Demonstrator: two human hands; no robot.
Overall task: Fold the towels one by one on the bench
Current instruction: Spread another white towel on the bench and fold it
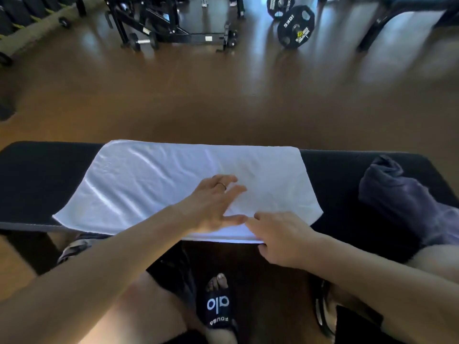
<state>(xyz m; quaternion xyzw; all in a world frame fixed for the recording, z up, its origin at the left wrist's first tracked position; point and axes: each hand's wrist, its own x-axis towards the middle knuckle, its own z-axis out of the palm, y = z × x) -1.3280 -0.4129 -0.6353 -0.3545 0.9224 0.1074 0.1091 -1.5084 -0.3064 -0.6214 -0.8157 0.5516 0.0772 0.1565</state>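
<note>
Down by the person's feet a black slide sandal (pixel 218 309) shows between the knees, and just above it both hands work at the near edge of the worktop (pixel 37 175). Right hand (pixel 280 238): its grip is a pinch on the near hem of the white towel (pixel 149 180), thumb tucked below the edge. Left hand (pixel 213 203): fingers straight and spread, pressing flat on the cloth just beside the other hand and holding nothing. Outward from there the white towel lies spread across the middle of the worktop, lightly creased. A dark grey towel (pixel 407 202) sits crumpled at the right end, well apart. I'd judge this as smoothing before a fold; next should come lifting one end across to meet the other, edges matched.
</note>
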